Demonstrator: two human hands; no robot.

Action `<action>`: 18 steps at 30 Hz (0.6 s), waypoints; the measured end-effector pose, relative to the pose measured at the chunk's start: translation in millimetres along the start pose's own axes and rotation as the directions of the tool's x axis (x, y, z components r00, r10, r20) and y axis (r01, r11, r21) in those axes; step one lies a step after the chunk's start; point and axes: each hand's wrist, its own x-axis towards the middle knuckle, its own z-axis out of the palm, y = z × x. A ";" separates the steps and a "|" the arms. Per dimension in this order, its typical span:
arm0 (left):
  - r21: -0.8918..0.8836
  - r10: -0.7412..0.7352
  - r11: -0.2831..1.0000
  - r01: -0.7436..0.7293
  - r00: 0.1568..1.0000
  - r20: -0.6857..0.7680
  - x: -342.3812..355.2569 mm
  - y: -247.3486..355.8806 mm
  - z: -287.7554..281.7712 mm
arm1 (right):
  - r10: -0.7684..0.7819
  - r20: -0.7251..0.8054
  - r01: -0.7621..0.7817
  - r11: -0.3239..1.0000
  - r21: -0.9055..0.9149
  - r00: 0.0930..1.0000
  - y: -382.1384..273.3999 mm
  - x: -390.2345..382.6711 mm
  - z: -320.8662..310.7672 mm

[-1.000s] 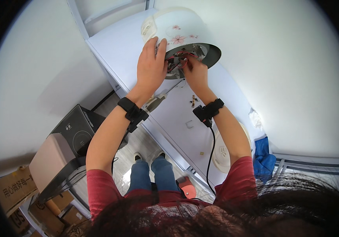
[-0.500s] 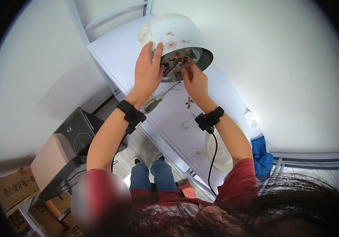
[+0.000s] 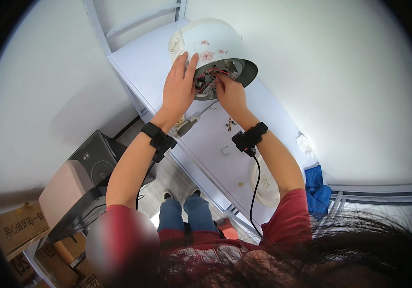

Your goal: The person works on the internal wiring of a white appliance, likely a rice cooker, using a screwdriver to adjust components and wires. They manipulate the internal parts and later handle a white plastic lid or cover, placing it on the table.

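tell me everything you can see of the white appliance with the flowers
The white appliance has a rounded body with pink flowers, a cream plastic-looking part at its left and a grey-lined open end. It lies tilted on the table, open end toward the person, showing red wires. The left hand touches its side; the right hand reaches inside.

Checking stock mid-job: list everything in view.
Rice cooker: 1, white, far table end
Wires: several, red, inside cooker
Screwdriver: 1, grey, left table edge
Metal bits: several, brass, mid-table
U-shaped bracket: 1, silver, mid-table
Small square: 1, yellow, lower table
Round cover: 1, cream, lower table
Table: 1, white, centre
Cloth: 1, blue, right
Induction cooktop: 1, black, left
Rounded case: 1, beige, left
Cardboard boxes: several, brown, lower left
Wristbands: 2, black, wrists
Left hand: 1, bare, cooker's side
Right hand: 1, bare, cooker's opening
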 end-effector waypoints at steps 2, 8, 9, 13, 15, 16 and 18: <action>-0.020 0.019 1.000 -0.019 1.000 -0.003 -0.5 -1.9 -3.6 | 0.024 0.026 -0.024 0.999 -0.022 0.999 -2.5 -2.6 -4.1; -0.014 -0.170 0.985 0.171 0.984 0.055 -14.1 -6.9 -13.1 | 0.068 0.149 -0.064 0.997 -0.029 0.987 -4.2 -7.4 -25.0; 0.018 -0.196 0.981 0.196 0.975 0.105 -18.6 -8.8 -11.9 | 0.072 0.182 -0.061 0.996 -0.064 0.981 -0.4 -10.5 -26.9; 0.151 -0.295 0.953 0.262 0.918 0.266 -35.8 -13.4 -14.4 | 0.051 0.320 -0.009 0.992 -0.129 0.946 8.7 -20.2 -29.7; 0.186 -0.326 0.942 0.280 0.897 0.299 -39.9 -14.0 -14.5 | 0.047 0.386 0.010 0.989 -0.146 0.921 12.2 -22.8 -27.0; 0.192 -0.336 0.938 0.289 0.893 0.298 -41.5 -14.4 -14.0 | 0.055 0.416 0.014 0.987 -0.162 0.908 14.1 -23.6 -24.7; 0.222 -0.351 0.931 0.289 0.873 0.338 -45.3 -14.1 -12.3 | 0.049 0.469 0.041 0.983 -0.181 0.882 19.3 -26.0 -20.6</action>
